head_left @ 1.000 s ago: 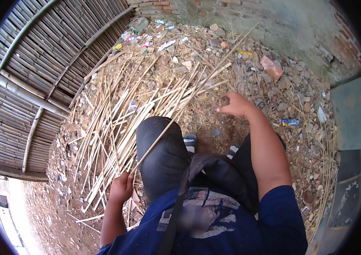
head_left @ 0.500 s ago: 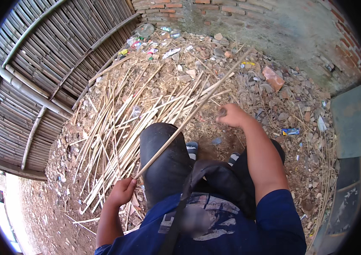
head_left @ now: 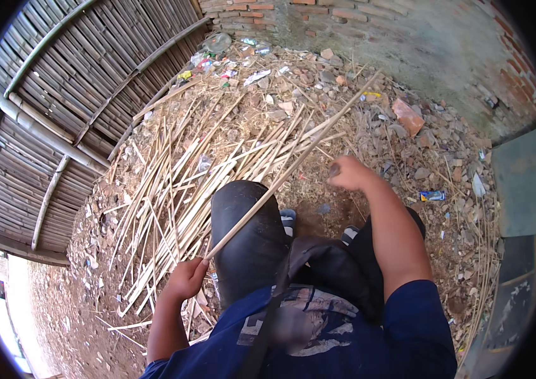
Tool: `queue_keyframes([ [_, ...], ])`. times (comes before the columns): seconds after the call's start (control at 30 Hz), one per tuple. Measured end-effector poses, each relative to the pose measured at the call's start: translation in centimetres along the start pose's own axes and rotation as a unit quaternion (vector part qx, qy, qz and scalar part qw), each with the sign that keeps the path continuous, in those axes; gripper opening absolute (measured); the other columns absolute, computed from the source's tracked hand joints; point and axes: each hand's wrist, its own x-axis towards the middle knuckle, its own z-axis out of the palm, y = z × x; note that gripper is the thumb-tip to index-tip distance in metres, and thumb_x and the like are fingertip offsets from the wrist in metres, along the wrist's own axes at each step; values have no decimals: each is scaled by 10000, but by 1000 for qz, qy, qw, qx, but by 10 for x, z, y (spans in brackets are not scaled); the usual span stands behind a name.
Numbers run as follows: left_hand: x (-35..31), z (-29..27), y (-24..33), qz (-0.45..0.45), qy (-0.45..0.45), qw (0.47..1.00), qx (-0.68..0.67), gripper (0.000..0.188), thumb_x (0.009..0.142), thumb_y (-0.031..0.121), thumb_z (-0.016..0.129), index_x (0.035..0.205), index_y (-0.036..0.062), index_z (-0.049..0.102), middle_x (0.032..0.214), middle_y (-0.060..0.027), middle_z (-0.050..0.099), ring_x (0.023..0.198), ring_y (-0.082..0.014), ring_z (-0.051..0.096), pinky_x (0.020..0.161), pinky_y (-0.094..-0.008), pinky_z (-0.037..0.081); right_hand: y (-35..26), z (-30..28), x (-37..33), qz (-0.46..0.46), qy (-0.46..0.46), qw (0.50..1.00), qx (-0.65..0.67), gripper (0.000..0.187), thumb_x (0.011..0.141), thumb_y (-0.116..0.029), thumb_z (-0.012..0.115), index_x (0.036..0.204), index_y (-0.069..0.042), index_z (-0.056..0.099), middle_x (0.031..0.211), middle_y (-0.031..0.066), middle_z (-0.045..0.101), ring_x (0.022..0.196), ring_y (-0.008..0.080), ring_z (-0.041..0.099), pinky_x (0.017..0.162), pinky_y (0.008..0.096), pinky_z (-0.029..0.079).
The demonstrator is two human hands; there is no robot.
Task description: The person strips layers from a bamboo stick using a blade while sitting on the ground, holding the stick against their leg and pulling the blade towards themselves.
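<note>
One end of a long bamboo strip (head_left: 294,165) is gripped in my left hand (head_left: 188,278), beside my left knee. From there the strip slants over the dark trouser leg toward the far right, its other end above the rubble. My right hand (head_left: 351,174) is closed, a short way right of the strip and apart from it. A small dark end shows at its fingers; what it belongs to I cannot make out. Beneath and left of the strip, many split bamboo strips (head_left: 182,230) lie in a loose criss-cross pile on the ground.
A bamboo-slat wall (head_left: 59,107) rises at the left and a worn brick wall (head_left: 369,38) at the back. Stones, a reddish brick chunk (head_left: 406,117) and a blue wrapper (head_left: 432,196) litter the ground. Grey-green panels (head_left: 523,180) stand at the right.
Both hands have shifted slightly to the right. The long bamboo strip has moved a little right with my left hand, and my right hand stays closed.
</note>
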Motion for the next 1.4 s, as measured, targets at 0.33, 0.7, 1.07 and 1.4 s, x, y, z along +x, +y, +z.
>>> queue_keyframes([
  [0.33, 3, 22, 12, -6, 142, 989, 46, 267, 973, 229, 497, 904, 15, 641, 764, -268, 653, 790, -468, 658, 708, -519, 497, -60, -22, -16, -15, -32, 999, -36, 494, 731, -272, 782, 1150, -19, 713, 1038, 194, 731, 979, 318, 711, 841, 390, 555],
  [0.7, 9, 35, 27, 17, 240, 955, 173, 380, 1003, 418, 533, 823, 87, 574, 679, -183, 640, 650, -423, 646, 586, -543, 487, -13, -17, 2, 67, 45, 996, 38, 455, 728, -256, 784, 1100, -1, 724, 941, 164, 739, 892, 292, 715, 797, 409, 549],
  [1.07, 23, 25, 10, 55, 253, 936, 238, 388, 1010, 401, 548, 779, 89, 551, 687, -169, 650, 610, -425, 635, 555, -540, 496, 14, -10, 19, 71, -120, 990, -3, 759, 726, -361, 780, 1356, 13, 582, 929, 173, 742, 894, 363, 713, 792, 456, 555],
  [1.4, 18, 34, -13, 61, 233, 954, 179, 411, 1005, 418, 566, 757, 90, 557, 663, -177, 637, 620, -427, 640, 561, -548, 495, -2, 3, -4, 47, -55, 997, 40, 550, 715, -241, 742, 1171, 60, 680, 1011, 232, 727, 918, 365, 709, 824, 426, 563],
])
